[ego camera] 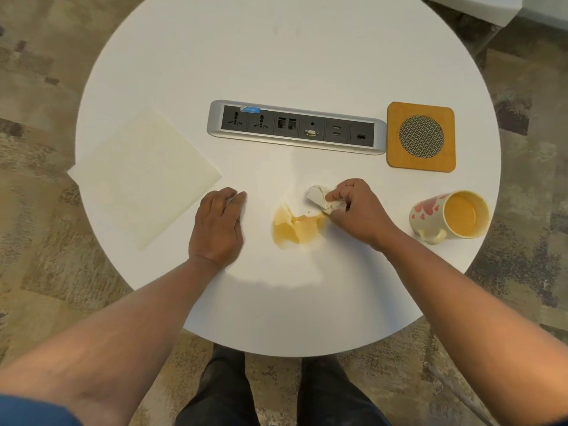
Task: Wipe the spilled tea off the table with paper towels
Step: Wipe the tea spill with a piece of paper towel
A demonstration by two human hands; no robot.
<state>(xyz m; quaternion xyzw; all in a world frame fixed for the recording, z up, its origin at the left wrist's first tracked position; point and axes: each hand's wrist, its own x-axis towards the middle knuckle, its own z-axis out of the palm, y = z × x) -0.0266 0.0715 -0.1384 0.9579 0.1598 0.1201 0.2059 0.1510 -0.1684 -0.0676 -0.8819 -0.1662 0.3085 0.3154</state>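
Right of the spilled tea [293,227], the right hand [358,212] clutches a crumpled paper towel [321,198], seemingly touching the puddle's edge; left of the tea, the left hand [218,227] rests flat, fingers loosely spread.

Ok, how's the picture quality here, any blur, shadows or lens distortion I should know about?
Head view: wide-angle bend curves the power strip and bulges the round table; a soft grey shadow falls on the near tabletop below the tea puddle; left hand slightly smeared; right hand with the crumpled paper towel, mug and coaster are sharp; no harsh glare.
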